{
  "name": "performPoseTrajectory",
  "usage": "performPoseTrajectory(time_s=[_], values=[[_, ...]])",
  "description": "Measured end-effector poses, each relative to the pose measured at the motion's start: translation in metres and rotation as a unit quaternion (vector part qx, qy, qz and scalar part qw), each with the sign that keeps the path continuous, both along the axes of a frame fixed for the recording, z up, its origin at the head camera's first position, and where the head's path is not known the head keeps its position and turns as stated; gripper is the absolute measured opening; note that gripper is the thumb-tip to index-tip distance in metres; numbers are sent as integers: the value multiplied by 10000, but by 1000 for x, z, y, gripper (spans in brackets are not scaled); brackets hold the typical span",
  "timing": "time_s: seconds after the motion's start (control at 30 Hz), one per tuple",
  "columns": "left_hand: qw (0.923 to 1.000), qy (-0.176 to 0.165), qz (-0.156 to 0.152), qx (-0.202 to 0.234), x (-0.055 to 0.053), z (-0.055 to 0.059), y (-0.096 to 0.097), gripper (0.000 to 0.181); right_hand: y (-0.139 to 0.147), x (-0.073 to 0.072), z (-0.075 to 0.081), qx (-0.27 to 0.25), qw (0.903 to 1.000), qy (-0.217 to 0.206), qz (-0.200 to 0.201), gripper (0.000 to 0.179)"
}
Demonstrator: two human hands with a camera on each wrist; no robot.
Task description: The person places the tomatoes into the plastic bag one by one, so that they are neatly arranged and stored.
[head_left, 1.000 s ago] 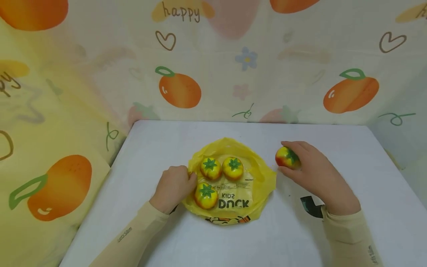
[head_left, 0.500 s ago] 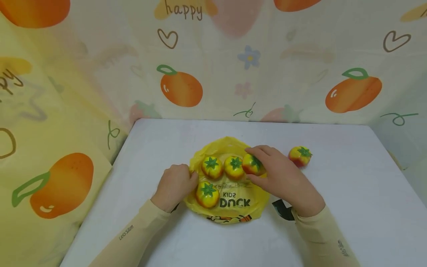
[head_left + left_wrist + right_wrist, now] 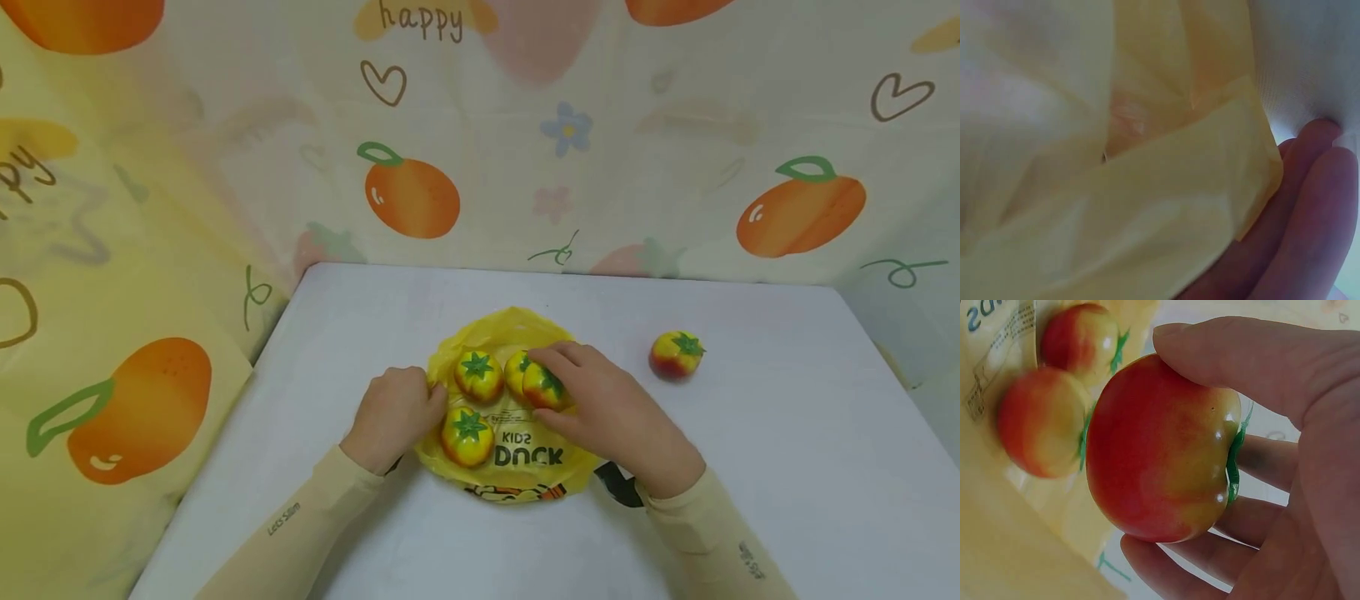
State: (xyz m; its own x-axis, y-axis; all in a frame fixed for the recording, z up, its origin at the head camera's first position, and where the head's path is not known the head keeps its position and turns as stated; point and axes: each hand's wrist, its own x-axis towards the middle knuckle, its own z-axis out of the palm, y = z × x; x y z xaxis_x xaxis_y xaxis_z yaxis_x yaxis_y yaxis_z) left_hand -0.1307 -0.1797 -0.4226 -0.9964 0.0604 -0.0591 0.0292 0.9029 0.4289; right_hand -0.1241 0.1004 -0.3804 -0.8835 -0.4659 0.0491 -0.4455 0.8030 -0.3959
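A yellow plastic bag (image 3: 525, 483) printed "KIDS DUCK" lies spread on the table, its mouth wide. My left hand (image 3: 393, 417) grips its left rim; the left wrist view shows the thin yellow plastic (image 3: 1166, 206) beside my fingers (image 3: 1316, 212). Between thumb and fingers my right hand (image 3: 615, 417) holds a red-yellow toy tomato (image 3: 1154, 456) with a green star-shaped calyx, over the bag. That one partly covers another tomato (image 3: 515, 373) in the bag. Two more, a back-left tomato (image 3: 478, 375) and a front-left tomato (image 3: 468, 437), sit within the bag.
One toy tomato (image 3: 677, 355) rests on the white table (image 3: 787, 417), right of the bag. A dark printed flap (image 3: 620, 485) shows under my right wrist. A fruit-patterned cloth (image 3: 480, 108) hangs behind the table and along its left side.
My right hand has carried its tomato leftward from the table's right side to over the bag. The tomato left on the table has come into view. The left hand keeps its grip on the rim.
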Motion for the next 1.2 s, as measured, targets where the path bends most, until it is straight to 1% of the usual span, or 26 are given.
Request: performPoseTrajectory(time_s=[0.23, 0.33, 0.67, 0.93, 1.07, 1.2], values=[[10000, 29, -10, -4, 0, 0, -1, 41, -13, 5, -8, 149, 9985, 309, 427, 69], [10000, 49, -37, -36, 0, 0, -1, 41, -17, 7, -11, 218, 9976, 335, 560, 69], [9999, 59, -67, -145, -1, -2, 0, 43, -27, 10, -17, 298, 9976, -72, 614, 68], [9996, 120, -98, -222, 0, -2, 0, 42, -34, 13, -20, 482, 9952, -578, 619, 66], [9996, 118, -87, -225, 0, -2, 0, 42, -36, 14, -22, 513, 9945, -635, 659, 65], [9996, 113, -111, -227, -1, -4, -1, 42, -37, 14, -25, 576, 9939, -590, 726, 65]])
